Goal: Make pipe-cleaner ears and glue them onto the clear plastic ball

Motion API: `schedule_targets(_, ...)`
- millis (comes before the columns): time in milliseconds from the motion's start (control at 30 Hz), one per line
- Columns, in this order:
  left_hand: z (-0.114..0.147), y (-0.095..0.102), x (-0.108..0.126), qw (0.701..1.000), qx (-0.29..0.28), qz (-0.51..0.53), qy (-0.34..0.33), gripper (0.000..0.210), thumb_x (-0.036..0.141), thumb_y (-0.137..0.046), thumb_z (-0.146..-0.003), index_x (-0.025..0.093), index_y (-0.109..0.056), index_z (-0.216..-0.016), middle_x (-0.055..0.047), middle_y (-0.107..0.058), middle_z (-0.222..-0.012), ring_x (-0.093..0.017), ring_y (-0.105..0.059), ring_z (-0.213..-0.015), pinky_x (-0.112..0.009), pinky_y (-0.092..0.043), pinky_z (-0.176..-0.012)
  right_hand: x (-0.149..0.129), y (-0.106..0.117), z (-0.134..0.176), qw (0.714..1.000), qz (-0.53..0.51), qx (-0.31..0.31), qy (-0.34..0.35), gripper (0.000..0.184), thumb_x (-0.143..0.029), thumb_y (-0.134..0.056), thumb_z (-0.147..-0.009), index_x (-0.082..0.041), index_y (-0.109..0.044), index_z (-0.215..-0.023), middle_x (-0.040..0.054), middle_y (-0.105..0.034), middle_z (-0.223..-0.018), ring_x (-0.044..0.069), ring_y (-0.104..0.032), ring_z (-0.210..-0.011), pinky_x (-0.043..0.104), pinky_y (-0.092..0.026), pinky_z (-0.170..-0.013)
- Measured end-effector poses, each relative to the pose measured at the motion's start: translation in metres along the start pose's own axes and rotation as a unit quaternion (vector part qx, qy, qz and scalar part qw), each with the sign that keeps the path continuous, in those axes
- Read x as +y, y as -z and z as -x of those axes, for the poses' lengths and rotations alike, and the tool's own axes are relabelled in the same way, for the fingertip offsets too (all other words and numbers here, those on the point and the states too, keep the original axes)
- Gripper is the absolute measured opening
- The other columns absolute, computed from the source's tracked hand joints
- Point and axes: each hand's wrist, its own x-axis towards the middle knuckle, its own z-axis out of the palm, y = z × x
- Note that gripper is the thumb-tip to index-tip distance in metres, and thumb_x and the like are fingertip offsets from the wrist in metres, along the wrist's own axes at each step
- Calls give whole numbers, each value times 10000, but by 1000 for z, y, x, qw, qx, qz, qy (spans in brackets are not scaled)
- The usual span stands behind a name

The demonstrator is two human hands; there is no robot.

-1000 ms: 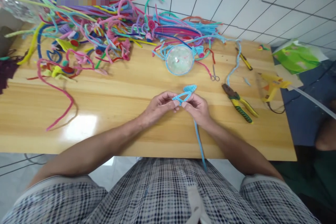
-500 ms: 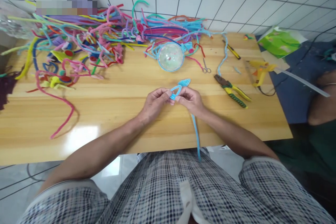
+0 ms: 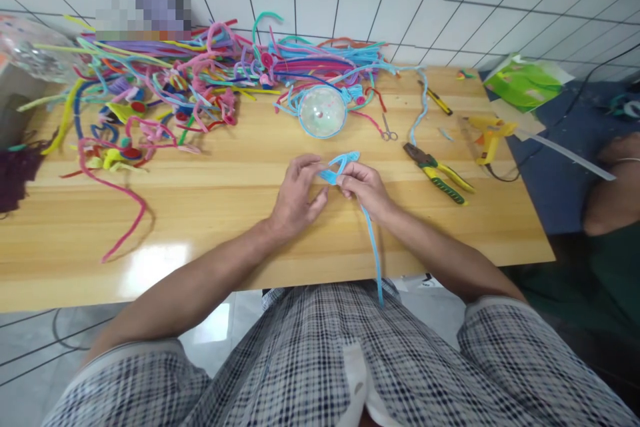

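A light-blue pipe cleaner, its upper part bent into a loop with a coiled end, is pinched in my right hand. Its long tail hangs below that hand, over the table edge to the checked shirt. My left hand is open beside the loop, thumb and fingers apart; the fingertips are close to the blue bends, and I cannot tell whether they touch. Just beyond the hands stands a clear round dome with a blue rim.
Many coloured pipe cleaners heap along the back left. Toward the right lie pliers, small scissors, a utility knife and a yellow glue gun. A green packet sits beyond the table's right edge, near another person's arm.
My left hand has let go of the blue loop and spread its fingers. My right hand keeps its pinch, with the loop turned slightly. The view has shifted a little.
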Motion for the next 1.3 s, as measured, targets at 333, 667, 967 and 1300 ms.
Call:
schedule_targets(333,-5,-1,0,966,-24,-218,-137,242,249,-533,-1162,235,-755,-1257,-108,-778,-1238,-263,-689,-1155,-420,-549,-1016,-6,-6,6,996,-50,2,-77,261,-377,-846,-723,-243,-623,-698,-72,-548,-579,85,-444,-508,249,-319,-490)
schedule_targets(667,-8,1,-3,964,5,-195,-181,247,156,-547,-1143,227,-784,-1148,-83,-801,-1049,-225,-690,-950,-378,-536,-896,-15,-10,9,992,-65,-12,-104,284,-400,-905,-670,-230,-685,-726,-76,-564,-586,81,-455,-503,235,-322,-467)
schedule_targets(967,-20,11,0,973,38,135,185,307,483,-920,-882,207,-796,-827,-11,-746,-779,-141,-586,-695,-287,-470,-681,-9,12,4,987,89,75,110,336,-561,-829,-898,-231,-779,-940,24,-751,-885,172,-650,-802,331,-537,-767)
schedule_targets(1300,-21,4,23,865,-21,348,362,558,545,-1130,-531,184,-759,-740,54,-637,-628,-73,-480,-580,-234,-413,-594,-1,3,7,962,170,-4,216,242,-477,-808,-987,-254,-719,-959,0,-760,-874,174,-687,-799,339,-567,-775)
